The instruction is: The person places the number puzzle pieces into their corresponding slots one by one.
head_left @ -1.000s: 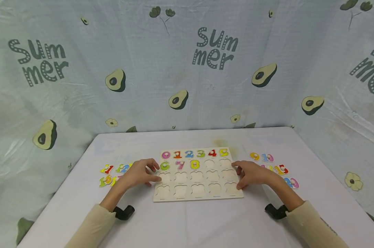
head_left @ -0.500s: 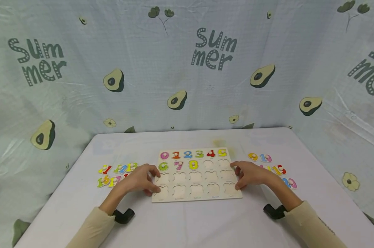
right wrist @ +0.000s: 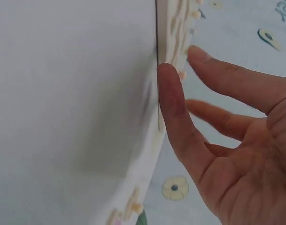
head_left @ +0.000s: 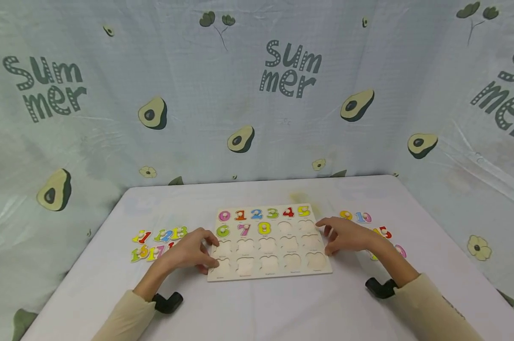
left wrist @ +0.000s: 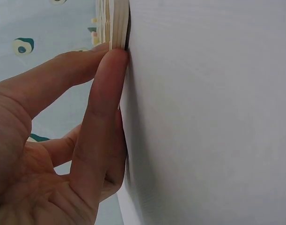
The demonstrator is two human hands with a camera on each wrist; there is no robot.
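Grip: both hands spread, neither closed round anything. Left hand (head_left: 189, 250): thumb and finger apart along the near part of the number board's (head_left: 278, 246) left edge, tips touching it. Right hand (head_left: 345, 235): at the opposite edge, thumb on or just beside the rim, forefinger standing off it in the wrist view; pressure there cannot be told.

Board lies flat on the table (head_left: 248, 308), between the two hands.

Change over the last second: left thumb has dropped from beside the third row to beside the bottom one, and its fingers now meet the wood. Right thumb has shifted a little up its edge, away from the near corner. Reading: a two-sided hold for steadying or squaring the board, not a placing; no piece is in either hand, so the filling stands at the same count.

Beyond the hands, far rows: 0 through 8 seated, the 8 (head_left: 264, 228) last. Two vacant slots follow it; both rows between the hands are vacant.

Outside the left hand: loose pieces, the 12 (head_left: 168, 235) among them. Beyond the right: the 9 (head_left: 346, 215) and 10 (head_left: 366, 217), others partly hidden by the forearm.
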